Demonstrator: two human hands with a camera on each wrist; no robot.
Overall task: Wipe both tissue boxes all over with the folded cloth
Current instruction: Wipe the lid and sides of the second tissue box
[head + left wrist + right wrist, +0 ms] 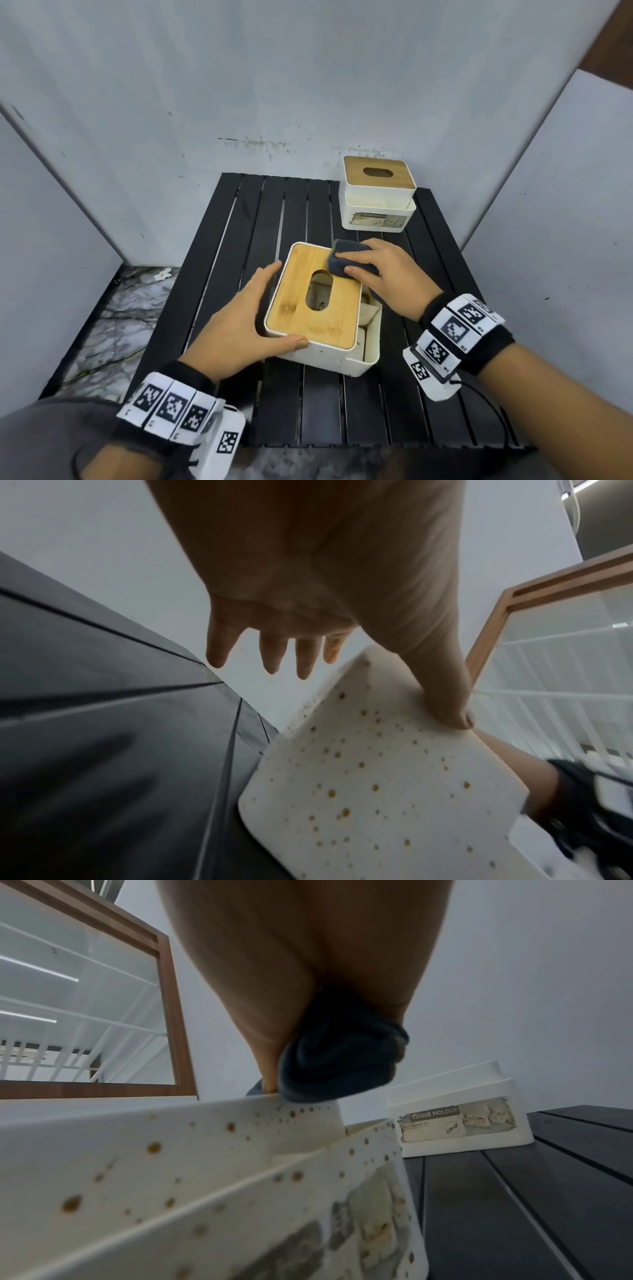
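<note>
A white speckled tissue box [346, 359] with a bamboo lid [301, 294] sits mid-table. My right hand [383, 274] grips a folded dark blue cloth [346, 262] and presses it on the lid's far right corner, beside the oval slot. My left hand [239, 318] braces the box: straight fingers lie along its left side and the thumb [441, 691] presses on the near wall [377, 777]. A second white tissue box [376, 212], also bamboo-lidded, stands at the table's far right corner. The right wrist view shows the cloth [339, 1053] at the stained box's rim [171, 1164], with the labelled box [462, 1121] behind.
The black slatted table [274, 212] stands inside grey wall panels [308, 85] that close it in behind and on both sides. A marble-patterned floor [113, 308] shows past the table's left edge. Bare slats lie left of the near box and in front of it.
</note>
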